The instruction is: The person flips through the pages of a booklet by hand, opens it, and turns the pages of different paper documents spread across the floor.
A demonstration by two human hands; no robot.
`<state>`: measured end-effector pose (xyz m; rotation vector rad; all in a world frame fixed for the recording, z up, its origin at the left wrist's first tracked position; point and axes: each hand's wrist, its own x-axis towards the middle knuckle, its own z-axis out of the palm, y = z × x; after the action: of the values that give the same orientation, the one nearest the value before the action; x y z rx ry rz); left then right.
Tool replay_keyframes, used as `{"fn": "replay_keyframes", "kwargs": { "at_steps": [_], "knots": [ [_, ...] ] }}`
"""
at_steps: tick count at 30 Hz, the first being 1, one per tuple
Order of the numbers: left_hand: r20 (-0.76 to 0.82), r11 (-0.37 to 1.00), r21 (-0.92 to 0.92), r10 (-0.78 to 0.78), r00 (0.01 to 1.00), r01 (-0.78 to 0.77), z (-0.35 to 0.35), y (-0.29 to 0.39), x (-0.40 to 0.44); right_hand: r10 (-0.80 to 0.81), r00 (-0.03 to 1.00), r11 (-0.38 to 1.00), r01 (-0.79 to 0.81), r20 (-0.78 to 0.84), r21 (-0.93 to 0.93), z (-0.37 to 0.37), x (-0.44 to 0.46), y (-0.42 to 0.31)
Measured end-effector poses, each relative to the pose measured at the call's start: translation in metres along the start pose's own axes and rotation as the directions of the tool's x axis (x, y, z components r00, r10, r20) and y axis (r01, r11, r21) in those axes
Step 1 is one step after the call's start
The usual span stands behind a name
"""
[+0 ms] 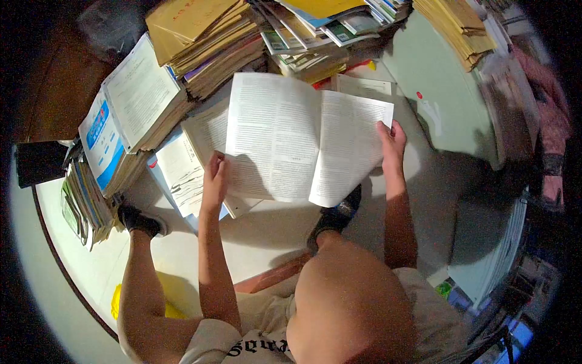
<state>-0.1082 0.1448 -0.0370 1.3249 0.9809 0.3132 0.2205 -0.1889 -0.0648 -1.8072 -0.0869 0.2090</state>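
An open booklet of white pages with dense printed text spreads between my two hands, above the floor. My left hand pinches its left edge near the lower corner. At the upper right edge, my right hand grips the other page, thumb on top and fingers partly behind the paper. The lower part of the right page curls outward. Beneath and to the left of the booklet lie loose papers and an open printed book, partly covered by it.
Tall stacks surround me: brown envelopes, magazines, printed sheets and more envelopes at the far right. A pale green surface stands on the right. A yellow bag lies by my left leg. My shoes rest on the floor.
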Motion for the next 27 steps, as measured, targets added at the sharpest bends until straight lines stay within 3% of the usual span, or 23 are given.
{"fn": "replay_keyframes", "kwargs": {
  "at_steps": [1, 3, 4, 5, 6, 8, 11, 13, 14, 16, 18, 20, 21, 22, 23, 26, 27],
  "knots": [
    [0.052, 0.998, 0.061, 0.006, 0.999, -0.009, 0.001, -0.005, 0.003, 0.037, 0.999, 0.997, -0.036, 0.012, -0.074, -0.002, -0.003, -0.008],
    [0.074, 0.988, 0.065, -0.143, 0.987, 0.138, 0.008, -0.009, 0.003, 0.009, 1.000, 1.000, -0.009, 0.018, -0.003, 0.003, 0.004, 0.012],
    [0.076, 0.988, 0.066, -0.143, 0.987, 0.138, 0.013, -0.004, 0.000, -0.022, 0.999, 0.998, 0.020, 0.025, 0.067, 0.005, 0.007, 0.019],
    [0.093, 0.981, 0.158, -0.127, 0.988, 0.112, 0.020, 0.000, -0.004, 0.031, 0.999, 0.994, -0.029, 0.018, -0.102, -0.001, 0.007, 0.024],
    [0.109, 0.965, 0.248, -0.113, 0.988, 0.083, 0.026, 0.007, -0.008, 0.031, 0.999, 0.994, -0.029, 0.017, -0.102, -0.003, 0.010, 0.030],
    [0.079, 0.969, 0.225, -0.121, 0.990, 0.100, 0.027, 0.008, -0.007, -0.023, 1.000, 0.974, 0.026, 0.015, -0.223, -0.007, 0.017, 0.047],
    [0.078, 0.933, 0.352, -0.113, 0.990, 0.079, 0.026, 0.012, -0.005, 0.015, 0.996, 0.981, 0.003, 0.090, -0.194, -0.005, 0.009, 0.021],
    [0.160, 0.944, 0.310, 0.064, 0.985, -0.112, 0.031, 0.017, -0.006, 0.016, 0.995, 0.987, -0.001, 0.094, -0.159, -0.003, 0.006, 0.015],
    [0.160, 0.944, 0.311, 0.064, 0.985, -0.112, 0.037, 0.018, -0.008, 0.017, 0.995, 0.992, -0.005, 0.099, -0.123, -0.002, 0.004, 0.011],
    [0.222, 0.939, 0.098, 0.302, 0.927, -0.330, 0.067, 0.044, -0.023, 0.019, 0.993, 0.994, -0.006, 0.119, -0.105, 0.000, -0.003, -0.005],
    [0.356, 0.937, 0.201, 0.202, 0.912, -0.286, 0.105, 0.083, -0.050, 0.018, 0.990, 0.996, -0.005, 0.138, -0.089, 0.003, -0.009, -0.010],
    [0.466, 0.829, 0.296, 0.308, 0.830, -0.474, 0.145, 0.099, -0.070, -0.010, 0.999, 0.991, 0.017, 0.048, -0.133, 0.004, -0.014, -0.005],
    [0.491, 0.809, 0.266, 0.355, 0.796, -0.525, 0.164, 0.103, -0.078, -0.049, 0.995, 0.959, 0.070, 0.084, -0.276, -0.001, -0.010, 0.005],
    [0.514, 0.785, 0.236, 0.399, 0.759, -0.572, 0.180, 0.105, -0.084, -0.048, 0.995, 0.958, 0.070, 0.086, -0.278, 0.000, -0.010, 0.010],
    [0.555, 0.727, 0.279, 0.411, 0.723, -0.628, 0.195, 0.099, -0.086, 0.126, 0.992, 0.971, -0.122, -0.005, 0.207, 0.001, -0.010, 0.014],
    [0.636, 0.637, 0.327, 0.398, 0.662, -0.698, 0.220, 0.079, -0.085, -0.007, 0.994, 0.991, 0.021, 0.110, -0.130, -0.013, -0.009, 0.024],
    [0.651, 0.619, 0.343, 0.385, 0.654, -0.706, 0.225, 0.069, -0.084, 0.035, 0.998, 0.985, -0.043, 0.050, 0.167, -0.016, -0.009, 0.035]
  ]
}}
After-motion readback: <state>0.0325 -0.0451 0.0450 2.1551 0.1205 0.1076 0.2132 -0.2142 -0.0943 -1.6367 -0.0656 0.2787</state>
